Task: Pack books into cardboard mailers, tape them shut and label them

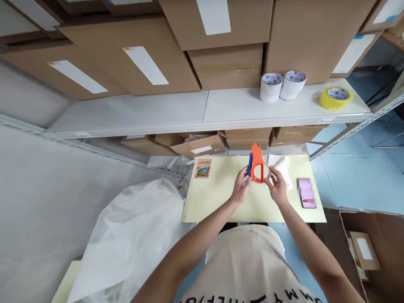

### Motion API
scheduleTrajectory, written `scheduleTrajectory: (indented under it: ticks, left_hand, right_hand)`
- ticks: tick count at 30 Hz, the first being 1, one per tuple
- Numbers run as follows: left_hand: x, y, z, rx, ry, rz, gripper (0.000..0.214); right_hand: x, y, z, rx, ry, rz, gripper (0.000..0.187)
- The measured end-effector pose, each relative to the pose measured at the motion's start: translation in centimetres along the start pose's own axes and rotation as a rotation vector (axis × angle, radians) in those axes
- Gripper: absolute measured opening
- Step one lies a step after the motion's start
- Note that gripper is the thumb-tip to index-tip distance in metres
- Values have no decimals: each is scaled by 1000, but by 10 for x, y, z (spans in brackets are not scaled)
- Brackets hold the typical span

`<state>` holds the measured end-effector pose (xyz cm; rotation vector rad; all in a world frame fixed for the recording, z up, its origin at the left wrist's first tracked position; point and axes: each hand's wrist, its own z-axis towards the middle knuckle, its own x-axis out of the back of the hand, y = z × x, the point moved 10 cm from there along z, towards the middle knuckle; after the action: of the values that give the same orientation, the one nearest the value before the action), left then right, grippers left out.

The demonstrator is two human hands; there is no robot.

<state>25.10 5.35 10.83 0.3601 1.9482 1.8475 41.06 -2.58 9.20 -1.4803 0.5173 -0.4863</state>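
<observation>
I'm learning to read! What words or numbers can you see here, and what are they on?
"MMY": on the person's shirt, the rest cut off at the edge.
Tape rolls: blue marks, too small to read.
Colourful packet: print too small.
Box labels: no readable text.
Phone: blurred.
Tape dispenser, held in left hand and right hand: none.
</observation>
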Motion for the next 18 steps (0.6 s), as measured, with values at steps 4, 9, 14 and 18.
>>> scheduleTrajectory:
  ticks: [4, 9, 14, 18]
  left_hand:
    - [-6, -95, -36, 290, -25, 86, 71]
    - [-15, -144, -56, 429, -146, 254, 64]
    - [-20, -165, -56, 525, -171, 345, 67]
    - [-19, -176, -51, 569, -144, 344, 72]
  right_hand:
    - [24, 107, -52, -281, 41, -17, 49]
    - [41, 162, -79, -372, 34, -59, 49]
    - [48, 174, -74, -365, 22, -92, 45]
    - [47, 179, -68, -361, -4, -108, 44]
